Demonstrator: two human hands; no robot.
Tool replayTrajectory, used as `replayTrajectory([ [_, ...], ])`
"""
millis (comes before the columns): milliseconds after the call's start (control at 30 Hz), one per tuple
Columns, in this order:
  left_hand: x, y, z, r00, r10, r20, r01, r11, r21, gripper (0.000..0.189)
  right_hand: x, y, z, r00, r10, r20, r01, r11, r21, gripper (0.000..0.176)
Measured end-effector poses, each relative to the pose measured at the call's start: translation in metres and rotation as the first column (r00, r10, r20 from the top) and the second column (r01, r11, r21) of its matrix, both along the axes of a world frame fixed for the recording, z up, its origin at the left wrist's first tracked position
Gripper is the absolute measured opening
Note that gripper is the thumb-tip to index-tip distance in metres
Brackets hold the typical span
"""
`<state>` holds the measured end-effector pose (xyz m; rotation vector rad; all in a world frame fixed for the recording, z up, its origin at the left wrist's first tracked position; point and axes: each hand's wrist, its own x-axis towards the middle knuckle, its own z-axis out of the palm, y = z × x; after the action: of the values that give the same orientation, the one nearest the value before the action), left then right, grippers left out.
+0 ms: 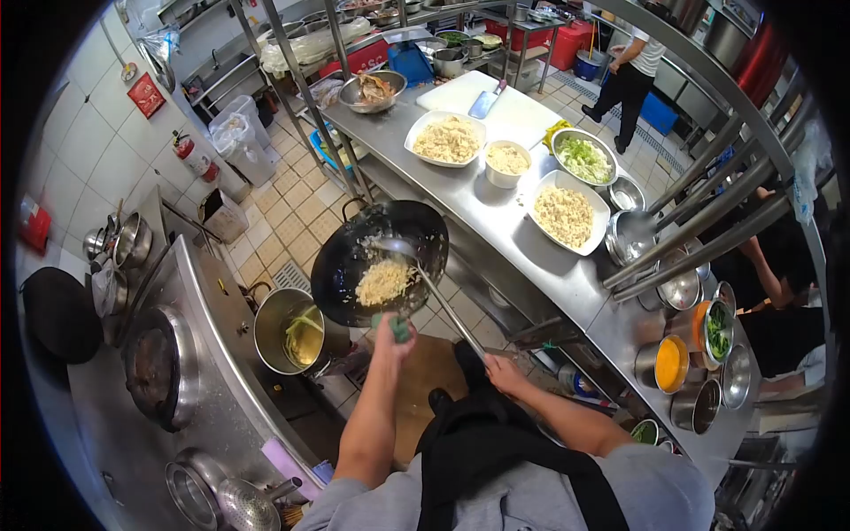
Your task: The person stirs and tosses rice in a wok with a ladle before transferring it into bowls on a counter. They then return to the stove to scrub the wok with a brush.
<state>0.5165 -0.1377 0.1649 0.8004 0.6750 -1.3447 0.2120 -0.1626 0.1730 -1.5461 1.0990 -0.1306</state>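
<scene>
A black wok (341, 265) hangs between the stove and the steel table, tilted, with fried rice (383, 283) in its lower part. My left hand (394, 334) is closed on its near edge, with a green cloth (398, 328) between hand and wok. The long handle of a metal ladle (450, 311) is in my right hand (505, 373), and the ladle's bowl lies over the rice. On the table (416, 190) beyond the wok are a square white bowl of rice (447, 140), a round white bowl of rice (507, 159) and another square one (564, 217).
A steel pot (266, 332) with liquid and green stalks stands left of the wok, beside the stove (208, 372). A cleaver (484, 103) lies on a white cutting board (522, 119). Past the table stands a person (633, 75); another person's arm (768, 265) shows at right.
</scene>
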Motion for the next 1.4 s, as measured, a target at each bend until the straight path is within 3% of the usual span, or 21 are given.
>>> replayTrajectory([
  [33,-0.014,0.025,-0.012,0.997,-0.063,0.043,0.069,0.987,-0.148,0.014,-0.022,0.005,0.007,0.999,0.038,-0.023,-0.041,0.986,-0.162,0.047],
  [100,-0.067,0.093,0.038,0.996,0.046,0.074,-0.059,0.982,0.177,0.014,-0.074,0.018,0.035,0.989,0.123,-0.078,-0.141,0.948,-0.285,0.037],
  [133,-0.076,0.144,0.024,0.995,-0.066,-0.068,0.063,0.997,-0.052,0.018,-0.099,0.019,0.05,0.983,0.1,-0.151,-0.129,0.972,-0.198,0.034],
  [167,-0.091,0.168,0.08,0.965,-0.234,0.117,0.236,0.972,0.001,0.022,-0.114,0.025,0.067,0.971,0.077,-0.226,-0.103,0.989,-0.106,0.032],
  [267,-0.094,0.174,0.036,0.982,-0.154,-0.107,0.15,0.988,-0.041,0.025,-0.096,0.019,0.142,0.965,0.065,-0.255,-0.123,0.968,-0.217,0.027],
  [333,-0.069,0.119,-0.003,0.969,-0.098,-0.228,0.103,0.995,0.009,0.024,-0.074,0.011,0.152,0.98,0.111,-0.166,-0.168,0.907,-0.386,0.042],
  [433,-0.042,0.058,-0.035,0.978,-0.088,-0.187,0.082,0.996,-0.041,0.021,-0.037,0.016,0.194,0.98,0.082,-0.182,-0.133,0.947,-0.292,0.05],
  [533,-0.043,0.058,-0.009,0.989,-0.079,-0.125,0.077,0.997,-0.024,0.019,-0.03,0.023,0.214,0.97,0.078,-0.229,-0.135,0.96,-0.246,0.055],
  [633,-0.074,0.097,0.01,0.959,-0.176,0.223,0.177,0.984,0.017,0.014,-0.031,0.03,0.206,0.947,0.02,-0.321,-0.061,0.991,-0.118,0.061],
  [733,-0.127,0.139,-0.014,0.777,-0.161,0.609,0.125,0.987,0.101,0.024,-0.02,0.049,0.145,0.936,0.071,-0.346,-0.221,0.881,-0.418,0.068],
  [767,-0.133,0.144,-0.03,0.688,-0.187,0.701,0.121,0.982,0.143,0.027,0.0,0.058,0.158,0.967,0.058,-0.249,-0.079,0.994,-0.076,0.065],
  [833,-0.128,0.141,-0.033,0.633,-0.249,0.733,0.129,0.968,0.217,0.029,0.023,0.066,0.179,0.999,-0.031,0.038,0.016,0.937,0.35,0.063],
  [867,-0.128,0.141,-0.036,0.581,-0.325,0.746,0.142,0.943,0.3,0.031,0.025,0.06,0.18,0.998,-0.039,0.041,0.023,0.938,0.345,0.063],
  [933,-0.104,0.13,-0.011,0.754,-0.311,0.578,0.211,0.949,0.235,0.023,0.016,0.056,0.175,0.907,-0.329,0.264,-0.046,0.544,0.838,0.047],
  [967,-0.091,0.125,0.017,0.842,-0.356,0.406,0.271,0.929,0.252,0.02,0.007,0.062,0.173,0.904,-0.343,0.256,-0.035,0.538,0.842,0.047],
  [1033,-0.073,0.12,-0.015,0.934,-0.321,0.158,0.286,0.935,0.209,0.018,-0.008,0.073,0.169,0.814,-0.559,0.157,-0.014,0.252,0.968,0.022],
  [1067,-0.071,0.13,-0.03,0.954,-0.299,0.007,0.297,0.95,0.1,0.016,-0.02,0.081,0.163,0.814,-0.555,0.169,-0.03,0.251,0.967,0.012],
  [1167,-0.089,0.162,-0.021,0.922,-0.38,-0.069,0.384,0.922,0.046,0.017,-0.067,0.088,0.175,0.768,-0.62,0.159,-0.052,0.187,0.981,0.012],
  [1233,-0.099,0.181,-0.014,0.927,-0.351,-0.132,0.361,0.931,0.054,0.018,-0.094,0.084,0.197,0.728,-0.661,0.179,-0.038,0.221,0.975,0.013],
  [1300,-0.093,0.193,-0.029,0.855,-0.49,-0.168,0.48,0.872,-0.102,0.02,-0.111,0.078,0.225,0.698,-0.682,0.22,0.105,0.401,0.91,0.014],
  [1400,-0.092,0.2,-0.017,0.884,-0.466,-0.04,0.462,0.883,-0.08,0.021,-0.112,0.067,0.267,0.764,-0.594,0.253,0.335,0.7,0.631,0.052],
])
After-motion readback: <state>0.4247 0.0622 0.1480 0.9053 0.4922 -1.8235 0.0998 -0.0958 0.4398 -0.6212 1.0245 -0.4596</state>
